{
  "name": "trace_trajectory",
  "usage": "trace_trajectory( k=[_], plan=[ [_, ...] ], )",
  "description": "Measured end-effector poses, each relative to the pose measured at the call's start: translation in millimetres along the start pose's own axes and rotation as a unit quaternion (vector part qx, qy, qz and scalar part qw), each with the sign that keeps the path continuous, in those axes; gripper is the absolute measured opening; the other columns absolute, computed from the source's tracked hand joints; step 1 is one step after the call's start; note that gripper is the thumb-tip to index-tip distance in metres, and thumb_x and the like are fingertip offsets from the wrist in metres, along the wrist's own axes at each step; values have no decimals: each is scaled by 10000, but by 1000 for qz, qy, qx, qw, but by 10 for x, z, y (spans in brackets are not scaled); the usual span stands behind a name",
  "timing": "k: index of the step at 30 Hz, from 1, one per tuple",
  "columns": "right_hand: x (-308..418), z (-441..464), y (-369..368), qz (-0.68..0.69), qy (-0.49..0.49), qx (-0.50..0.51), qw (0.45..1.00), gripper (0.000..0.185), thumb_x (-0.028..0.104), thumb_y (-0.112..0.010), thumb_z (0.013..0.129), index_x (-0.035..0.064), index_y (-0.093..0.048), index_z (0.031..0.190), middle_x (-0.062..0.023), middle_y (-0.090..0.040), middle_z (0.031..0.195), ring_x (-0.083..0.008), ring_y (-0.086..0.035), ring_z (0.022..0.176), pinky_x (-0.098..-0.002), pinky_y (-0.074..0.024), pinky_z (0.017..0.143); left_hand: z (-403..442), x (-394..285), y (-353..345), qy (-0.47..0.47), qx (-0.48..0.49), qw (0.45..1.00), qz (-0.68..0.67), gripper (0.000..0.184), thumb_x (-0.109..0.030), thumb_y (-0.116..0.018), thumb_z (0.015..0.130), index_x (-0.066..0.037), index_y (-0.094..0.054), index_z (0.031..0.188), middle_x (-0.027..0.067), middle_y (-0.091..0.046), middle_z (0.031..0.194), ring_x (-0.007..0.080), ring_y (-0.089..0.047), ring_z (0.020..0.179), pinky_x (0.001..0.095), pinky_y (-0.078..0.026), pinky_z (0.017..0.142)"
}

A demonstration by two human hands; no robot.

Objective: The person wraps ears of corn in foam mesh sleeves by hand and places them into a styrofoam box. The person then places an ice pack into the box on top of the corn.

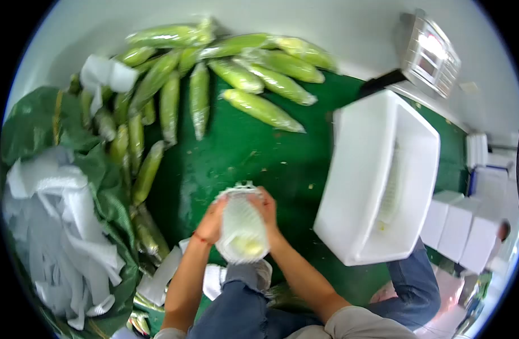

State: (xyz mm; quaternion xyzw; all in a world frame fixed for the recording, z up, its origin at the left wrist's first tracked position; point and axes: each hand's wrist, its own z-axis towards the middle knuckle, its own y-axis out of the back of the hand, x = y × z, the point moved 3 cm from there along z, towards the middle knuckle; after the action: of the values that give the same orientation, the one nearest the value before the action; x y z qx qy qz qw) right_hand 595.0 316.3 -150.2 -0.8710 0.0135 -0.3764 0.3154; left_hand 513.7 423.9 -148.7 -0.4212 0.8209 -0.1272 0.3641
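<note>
Both my hands are wrapped round the sides of a white foam net sleeve (pixel 242 217), held above the green floor in front of my knees. Something pale yellow-green, probably an ear of corn, shows through the sleeve's near end; most of it is hidden. My left hand (pixel 212 220) closes on the left side, with a red string at the wrist. My right hand (pixel 265 208) grips the right side near the far end. Several ears of corn (pixel 265 111) in clear plastic wrap lie in an arc ahead and to the left.
At the left, a green woven sack (pixel 109 192) holds many white foam sleeves (pixel 61 226). A white foam box (pixel 350 186) stands tilted at the right, with a net sleeve inside. Behind it is a metal scale (pixel 431 53). White boxes (pixel 457 226) are stacked far right.
</note>
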Motion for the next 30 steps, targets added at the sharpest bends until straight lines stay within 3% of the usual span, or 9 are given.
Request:
trace_trajectory(
  k=[3, 7, 8, 11, 14, 17, 20, 23, 30],
  plan=[
    [285, -115, -213, -33, 74, 40, 996, 96, 117, -627, 878, 48, -600, 939, 30, -574, 798, -64, -514, 747, -250, -462, 732, -178, -50, -23, -60, -39, 997, 5, 452, -411, -445, 978, -5, -644, 989, 23, -662, 832, 98, -613, 685, 242, -493, 608],
    [891, -526, -234, -130, 137, -4, 982, 565, 210, -648, 868, 62, -379, 1342, -90, -439, 1256, -162, -460, 1073, -313, -438, 886, -377, -295, -772, -194, 1, 980, 39, 428, -363, -485, 965, 20, -621, 1100, 119, -640, 1074, 187, -629, 937, 300, -501, 804],
    [944, -687, -144, -28, 36, 10, 999, 764, 250, -633, 874, 90, -174, 1463, -127, -202, 1476, -242, -311, 1307, -391, -393, 994, -438, -407, -1006, -245, 10, 967, 75, 428, -348, -504, 957, 27, -610, 1135, 146, -624, 1140, 214, -625, 994, 312, -494, 856],
    [1288, -1400, 118, 232, -228, 39, 945, 790, 235, -656, 843, 102, -190, 1467, -166, -370, 1412, -301, -428, 1264, -496, -384, 1027, -478, -591, -1495, -397, 149, 833, 354, 557, -353, -594, 894, 33, -504, 1285, 225, -470, 1341, 327, -512, 1195, 376, -392, 1012],
    [1992, -1853, 535, 120, -151, 110, 975, 798, 307, -663, 800, 38, -251, 1429, -201, -489, 1284, -341, -578, 1072, -529, -495, 887, -609, -548, -2091, -488, 150, 677, 531, 906, -601, -594, 805, -36, -290, 1444, 251, -253, 1469, 387, -358, 1308, 468, -297, 1069],
    [2851, -1904, 785, 158, 67, 99, 980, 843, 278, -703, 743, -15, -271, 1405, -218, -527, 1204, -317, -622, 953, -493, -536, 811, -720, -295, -2513, -543, 239, 503, 628, 780, -594, -653, 731, -93, -500, 1309, 148, -473, 1315, 355, -414, 1275, 530, -271, 1071],
    [3310, -1436, 1082, -49, 78, -167, 982, 819, 225, -674, 781, -17, -224, 1421, -228, -520, 1202, -300, -614, 951, -442, -524, 814, -673, 28, -2726, -548, 290, 429, 657, 598, -524, -696, 711, -168, -590, 1180, 35, -570, 1106, 250, -492, 1182, 557, -276, 1061],
    [2838, -485, 1767, -645, 313, -209, 666, 791, 185, -585, 858, -20, -101, 1449, -252, -461, 1221, -364, -540, 1050, -450, -467, 880, -603, 141, -2730, -573, 236, 380, 687, 503, -470, -716, 702, -223, -608, 1128, -30, -559, 947, 167, -525, 1068, 568, -289, 1050],
    [2492, -393, 1627, -733, 220, -213, 608, 777, 265, -616, 848, -3, -187, 1438, -259, -433, 1105, -431, -475, 1016, -486, -427, 867, -584, 147, -2710, -581, 230, 407, 666, 459, -426, -725, 705, -233, -612, 1105, -31, -535, 890, 146, -530, 1027, 592, -301, 1033]
  ],
)
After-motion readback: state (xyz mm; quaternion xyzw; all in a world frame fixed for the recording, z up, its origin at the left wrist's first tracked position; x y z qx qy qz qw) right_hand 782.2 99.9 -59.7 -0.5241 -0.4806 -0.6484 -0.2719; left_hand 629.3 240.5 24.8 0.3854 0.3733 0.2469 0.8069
